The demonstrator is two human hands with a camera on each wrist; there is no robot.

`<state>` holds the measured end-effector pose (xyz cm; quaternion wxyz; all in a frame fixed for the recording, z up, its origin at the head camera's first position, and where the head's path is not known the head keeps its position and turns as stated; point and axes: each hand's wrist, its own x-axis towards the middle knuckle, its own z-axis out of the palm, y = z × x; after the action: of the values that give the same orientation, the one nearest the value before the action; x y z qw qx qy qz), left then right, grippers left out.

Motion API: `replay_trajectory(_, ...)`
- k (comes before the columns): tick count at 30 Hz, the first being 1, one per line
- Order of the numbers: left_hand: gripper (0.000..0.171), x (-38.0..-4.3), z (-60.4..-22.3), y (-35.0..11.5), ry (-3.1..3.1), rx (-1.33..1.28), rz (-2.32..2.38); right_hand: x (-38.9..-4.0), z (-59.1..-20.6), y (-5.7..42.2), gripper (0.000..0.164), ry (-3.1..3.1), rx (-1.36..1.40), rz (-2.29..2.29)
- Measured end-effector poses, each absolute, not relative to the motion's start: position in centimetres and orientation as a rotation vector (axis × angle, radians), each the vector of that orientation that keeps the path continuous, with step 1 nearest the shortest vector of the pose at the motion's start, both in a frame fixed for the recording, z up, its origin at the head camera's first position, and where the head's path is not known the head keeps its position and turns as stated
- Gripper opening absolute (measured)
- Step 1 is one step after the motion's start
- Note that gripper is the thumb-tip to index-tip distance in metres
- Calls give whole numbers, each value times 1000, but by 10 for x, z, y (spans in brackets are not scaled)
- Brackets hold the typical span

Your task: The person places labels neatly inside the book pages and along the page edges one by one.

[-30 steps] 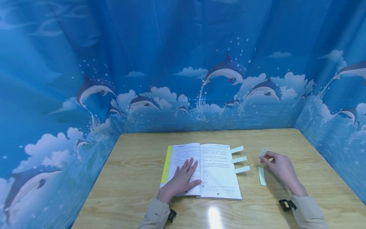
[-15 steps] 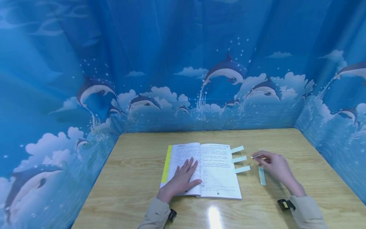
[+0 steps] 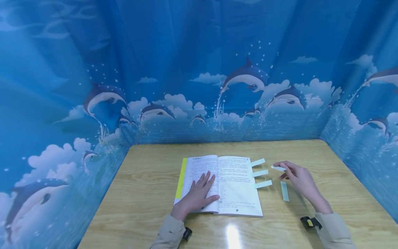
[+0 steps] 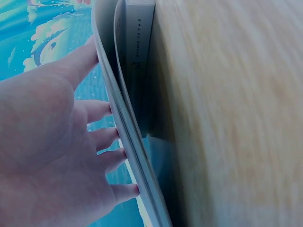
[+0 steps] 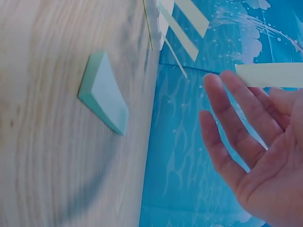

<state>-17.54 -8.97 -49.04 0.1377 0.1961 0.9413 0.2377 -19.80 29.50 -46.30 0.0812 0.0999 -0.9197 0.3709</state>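
An open book (image 3: 234, 200) lies on the wooden table, and my left hand (image 3: 196, 197) rests on its left page with fingers spread. In the left wrist view the fingertips press the raised edge of the pages (image 4: 128, 123). My right hand (image 3: 300, 178) is to the right of the book, above the table, pinching a pale green sticky strip (image 5: 272, 74) between thumb and finger. The other fingers of that hand are loosely extended. Below it on the table lies a small pad of sticky strips (image 3: 285, 191), seen thick-edged in the right wrist view.
Three similar strips, among them the middle page marker (image 3: 260, 173), stick out past the book's right edge. A yellow band (image 3: 181, 178) runs along the left edge. Behind the table (image 3: 149, 186) hangs a blue dolphin-printed curtain (image 3: 174, 69), which also encloses both sides.
My right hand has moved slightly left and up, turning the strip from upright near the fingertips to pointing left toward the book. My left hand has stayed still on the page.
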Motion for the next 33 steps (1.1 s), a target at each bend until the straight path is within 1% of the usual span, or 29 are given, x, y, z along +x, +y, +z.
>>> replay_trajectory(7, 78, -174, -489, -90, 2718, 577, 704, -194, -458, 289, 43, -2771, 287, 1176)
replay_trajectory(16, 78, -175, -490, -90, 2729, 593, 694, -189, -455, 279, 25, -2780, 390, 1109)
replay_trajectory(22, 78, -175, -490, -91, 2735, 596, 685, -183, -458, 274, 22, -2782, 394, 1231)
replay_trajectory(29, 78, -176, -491, -91, 2736, 599, 689, -179, -462, 265, 30, -2787, 429, 1326)
replay_trajectory(33, 78, -176, -492, -91, 2733, 593, 695, -177, -463, 259, 28, -2822, 400, 1339)
